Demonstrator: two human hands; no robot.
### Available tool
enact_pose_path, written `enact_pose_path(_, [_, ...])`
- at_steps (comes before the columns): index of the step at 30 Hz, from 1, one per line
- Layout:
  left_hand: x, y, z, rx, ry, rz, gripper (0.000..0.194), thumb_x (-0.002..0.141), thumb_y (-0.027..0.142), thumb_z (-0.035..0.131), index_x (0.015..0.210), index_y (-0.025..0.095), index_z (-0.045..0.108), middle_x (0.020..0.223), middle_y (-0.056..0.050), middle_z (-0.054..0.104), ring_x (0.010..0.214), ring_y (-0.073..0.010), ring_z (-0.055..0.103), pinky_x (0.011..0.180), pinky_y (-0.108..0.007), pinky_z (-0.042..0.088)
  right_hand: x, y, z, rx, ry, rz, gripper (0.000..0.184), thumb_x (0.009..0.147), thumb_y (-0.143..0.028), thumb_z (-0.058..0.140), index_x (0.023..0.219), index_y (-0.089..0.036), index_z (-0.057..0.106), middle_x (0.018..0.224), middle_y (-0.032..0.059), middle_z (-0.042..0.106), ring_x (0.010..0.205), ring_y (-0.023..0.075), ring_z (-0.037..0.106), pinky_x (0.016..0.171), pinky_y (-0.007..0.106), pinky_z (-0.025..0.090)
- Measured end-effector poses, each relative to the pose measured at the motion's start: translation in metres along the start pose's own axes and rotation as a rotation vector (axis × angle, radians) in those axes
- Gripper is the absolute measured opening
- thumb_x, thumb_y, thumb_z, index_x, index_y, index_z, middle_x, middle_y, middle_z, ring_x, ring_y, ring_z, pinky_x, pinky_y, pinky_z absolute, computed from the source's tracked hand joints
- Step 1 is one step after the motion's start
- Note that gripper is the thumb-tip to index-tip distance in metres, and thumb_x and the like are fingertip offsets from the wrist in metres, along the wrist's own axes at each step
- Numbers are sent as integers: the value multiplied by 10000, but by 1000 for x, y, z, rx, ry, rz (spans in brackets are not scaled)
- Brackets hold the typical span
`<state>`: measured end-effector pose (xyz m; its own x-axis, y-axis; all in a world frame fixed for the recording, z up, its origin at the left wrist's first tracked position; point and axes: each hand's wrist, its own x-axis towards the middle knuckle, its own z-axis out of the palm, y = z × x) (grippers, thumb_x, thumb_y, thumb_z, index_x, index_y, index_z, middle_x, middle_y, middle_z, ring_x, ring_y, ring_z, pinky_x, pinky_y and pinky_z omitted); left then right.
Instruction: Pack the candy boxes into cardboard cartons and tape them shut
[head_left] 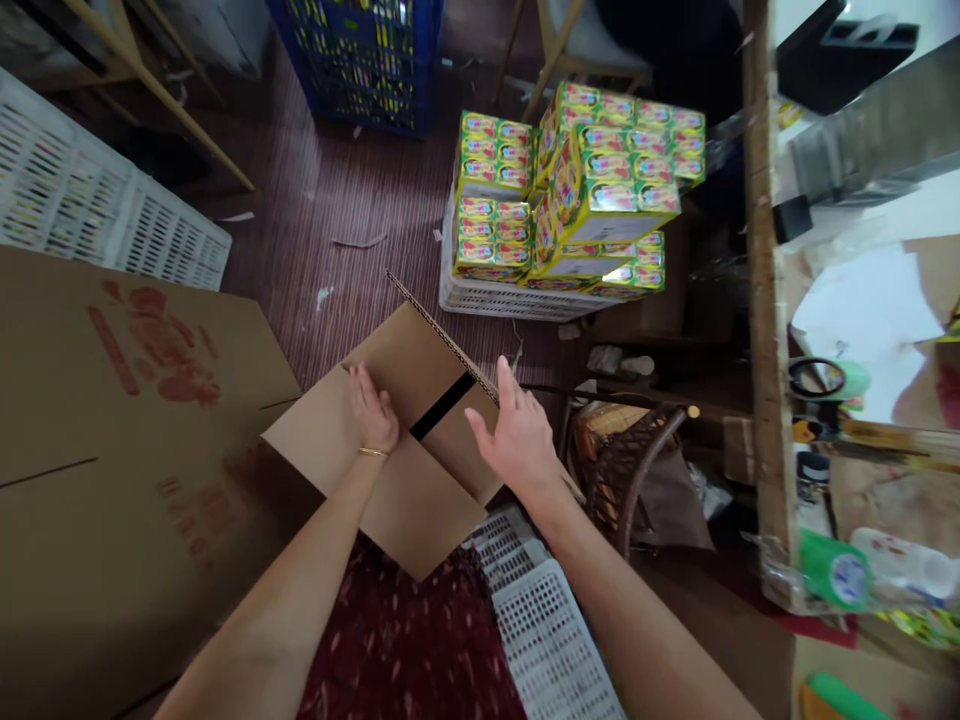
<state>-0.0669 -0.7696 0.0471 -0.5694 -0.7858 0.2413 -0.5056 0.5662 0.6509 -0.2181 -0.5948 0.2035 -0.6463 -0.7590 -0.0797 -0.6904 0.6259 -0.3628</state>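
Note:
A brown cardboard box (pixel 405 500) rests over my lap with its flaps partly up and a black gap (pixel 442 406) between them. My left hand (pixel 373 412), a thin bangle at its wrist, presses flat on the left flap with fingers together. On the raised right flap lies my right hand (pixel 517 435), fingers stretched out and apart. Neither hand holds anything.
Flat printed cardboard sheets (pixel 112 420) lie at the left. Stacked yellow-green packs (pixel 577 190) sit on a white crate (pixel 510 298) ahead. A blue crate (pixel 360 60) stands beyond. A wicker basket (pixel 630 460) and a cluttered table (pixel 769 330) with tape rolls stand right. A white crate (pixel 547 630) lies below.

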Motion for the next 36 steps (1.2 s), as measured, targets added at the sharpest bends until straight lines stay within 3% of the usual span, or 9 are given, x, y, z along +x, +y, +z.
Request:
enact_pose_path(3, [4, 3, 0, -71, 99, -95, 632, 975, 395, 238, 1506, 65, 143, 1529, -213, 235, 1450, -240, 130, 1180, -489, 161, -18, -18, 24, 7, -69, -37, 734, 951, -480, 367, 1518, -117, 75, 1543, 152, 241, 1400, 277, 277, 1111, 502, 282])
enact_pose_path(6, [5, 6, -5, -136, 130, -135, 646, 974, 419, 255, 1508, 73, 145, 1529, -207, 241, 1438, -226, 182, 1187, -443, 163, -39, -32, 73, 16, -207, -104, 641, 949, -426, 398, 1514, -229, 167, 1574, 101, 148, 1443, 295, 155, 1116, 579, 206])
enact_pose_path(11, [2, 10, -17, -132, 96, -141, 638, 973, 412, 244, 1523, 121, 104, 1551, -169, 205, 1442, -227, 167, 1191, -439, 156, -57, -35, 133, -6, -187, -98, 637, 938, -389, 435, 1507, -274, 173, 1586, 63, 50, 1461, 283, 23, 1123, 628, 51])
enact_pose_path(18, [3, 21, -30, 118, -11, 99, 564, 934, 187, 253, 1498, 165, 252, 1590, -115, 27, 1455, -283, -54, 1174, -554, 133, -53, -28, 130, 4, -187, -137, 668, 918, -425, 456, 1505, -240, 197, 1581, 86, 90, 1458, 298, 51, 1128, 625, 37])
enact_pose_path(22, [4, 16, -28, 109, -102, 177, 571, 934, 242, 314, 1485, 104, 259, 1561, -170, 168, 1455, -288, -23, 1160, -552, 189, -56, -27, 143, -12, -173, -148, 653, 915, -414, 460, 1498, -226, 233, 1578, 92, 106, 1458, 299, 50, 1128, 624, 11])
enact_pose_path(28, [49, -2, -30, 310, -122, 1, 598, 922, 325, 319, 1441, 26, 320, 1517, -213, 270, 1444, -312, 119, 1171, -543, 85, -53, -26, 153, -10, -150, -165, 679, 898, -444, 476, 1491, -195, 258, 1569, 120, 153, 1454, 311, 65, 1127, 622, 2])
enact_pose_path(31, [84, -7, -41, 408, -290, -131, 527, 909, 307, 319, 1335, 35, 469, 1335, -233, 509, 1283, -332, 438, 1101, -514, 288, -55, -27, 147, -8, -146, -157, 674, 898, -456, 476, 1488, -208, 267, 1568, 108, 176, 1455, 298, 71, 1133, 609, 10])
enact_pose_path(34, [101, -9, -49, 472, -410, -216, 435, 924, 369, 317, 1172, 132, 583, 1144, -184, 620, 1038, -317, 597, 897, -457, 468, -75, -16, 141, -24, -118, 9, 768, 861, -564, 500, 1488, -188, 267, 1563, 130, 185, 1452, 315, 77, 1124, 626, 20])
enact_pose_path(36, [103, -8, -50, 494, -425, -231, 419, 933, 404, 311, 1145, 158, 577, 1145, -178, 607, 998, -314, 603, 839, -449, 484, -99, 0, 142, -20, -67, 263, 887, 817, -658, 497, 1493, -144, 242, 1558, 177, 163, 1443, 357, 81, 1103, 659, 63])
